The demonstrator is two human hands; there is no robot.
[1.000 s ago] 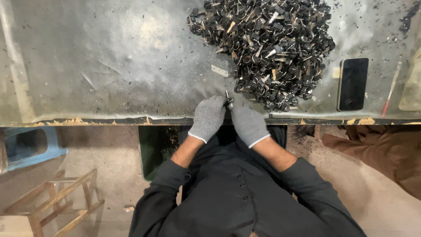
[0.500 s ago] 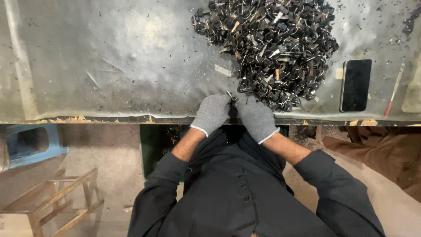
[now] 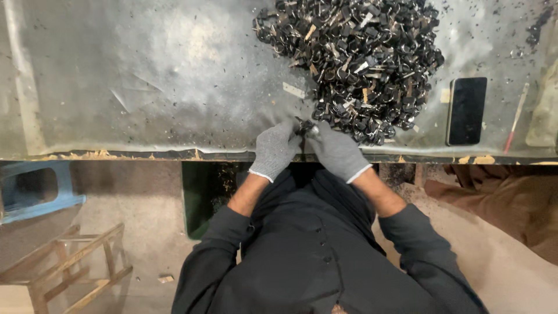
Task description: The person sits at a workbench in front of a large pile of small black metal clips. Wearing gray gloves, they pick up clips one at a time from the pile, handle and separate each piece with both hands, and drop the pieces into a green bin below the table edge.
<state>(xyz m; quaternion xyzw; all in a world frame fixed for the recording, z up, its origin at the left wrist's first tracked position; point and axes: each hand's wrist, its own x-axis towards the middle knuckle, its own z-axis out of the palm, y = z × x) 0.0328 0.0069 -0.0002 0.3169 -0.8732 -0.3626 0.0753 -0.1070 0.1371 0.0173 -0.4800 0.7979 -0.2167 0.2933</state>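
The grey metal worktable (image 3: 116, 87) fills the top of the view, dusty and flecked with dark chips, its front edge running just under the person's fingers. Beyond the fingers and off toward the right hand's side sits a big heap of small black parts (image 3: 354, 64), rings and short clips tangled together, its near edge almost touching the right fingertips. Farther out to that same side lies a black phone (image 3: 467, 110), flat, long axis pointing away from the person, and past it a thin red-tipped stick (image 3: 516, 119). A pale scrap of tape (image 3: 293, 90) lies just beyond the left fingers.

Both hands wear grey knit gloves and meet at the table edge. The left hand (image 3: 274, 148) and the right hand (image 3: 336, 150) are curled close, fingertips pinched together on one small black part (image 3: 304, 128) held between them, right at the heap's near edge. Its long axis I cannot make out. The right hand is nearer the heap; the left is on the bare side.
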